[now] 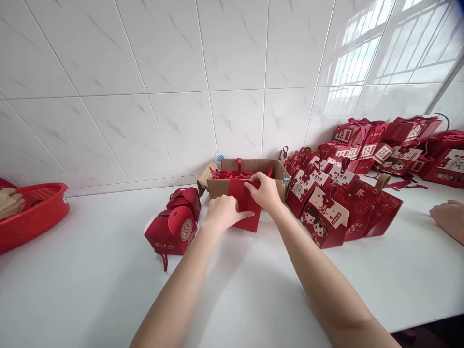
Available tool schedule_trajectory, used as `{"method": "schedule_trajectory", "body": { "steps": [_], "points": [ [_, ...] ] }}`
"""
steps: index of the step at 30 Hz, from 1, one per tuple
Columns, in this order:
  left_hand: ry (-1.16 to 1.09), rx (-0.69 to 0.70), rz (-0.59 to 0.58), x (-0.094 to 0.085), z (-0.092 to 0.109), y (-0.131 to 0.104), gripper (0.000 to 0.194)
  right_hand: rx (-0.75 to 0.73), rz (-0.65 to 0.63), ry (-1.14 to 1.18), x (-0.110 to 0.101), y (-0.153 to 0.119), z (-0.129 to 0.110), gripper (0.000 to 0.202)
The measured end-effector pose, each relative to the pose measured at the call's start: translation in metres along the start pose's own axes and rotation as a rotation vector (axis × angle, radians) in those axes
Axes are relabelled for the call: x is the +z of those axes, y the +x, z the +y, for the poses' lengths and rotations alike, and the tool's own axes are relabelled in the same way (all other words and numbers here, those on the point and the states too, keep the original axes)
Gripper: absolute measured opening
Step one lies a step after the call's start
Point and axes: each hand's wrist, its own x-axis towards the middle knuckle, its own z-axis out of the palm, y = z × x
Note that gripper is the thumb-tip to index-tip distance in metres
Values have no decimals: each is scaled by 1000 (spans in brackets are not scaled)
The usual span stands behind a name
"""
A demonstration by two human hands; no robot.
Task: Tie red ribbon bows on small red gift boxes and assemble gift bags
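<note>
Both hands hold a flat red gift box (249,220), a plain piece of card tilted slightly in front of the cardboard carton. My left hand (222,212) grips its left side, thumb stretched across the face and fingers partly hidden behind. At the top right edge, my right hand (266,191) pinches the same piece between thumb and fingers. Just behind is the open cardboard carton (217,188) with red ribbons (232,173) inside. Two made-up red boxes (172,229) with rounded tops sit left of my left hand.
Several red gift bags (324,217) with ribbon handles stand at the right, with stacked red boxes (350,135) behind. A red plastic basket (54,208) is at the far left. Another person's hand (449,217) rests at the right edge. A tiled wall (177,121) backs the white table (90,290).
</note>
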Motion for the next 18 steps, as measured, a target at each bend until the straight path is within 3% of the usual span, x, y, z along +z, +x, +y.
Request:
{"method": "schedule_trajectory", "body": {
  "steps": [6,10,12,18],
  "points": [
    [-71,-44,182,8,0,5,20,37,135,3,-12,3,-7,14],
    [-243,-47,312,-1,-14,4,25,11,143,26,-20,4,-8,15],
    [-359,-64,287,-9,-22,1,33,-5,131,41,-23,4,-11,15],
    [-707,-50,-25,-37,-37,-13,30,-19,80,119,-29,3,-20,16]
  ]
}}
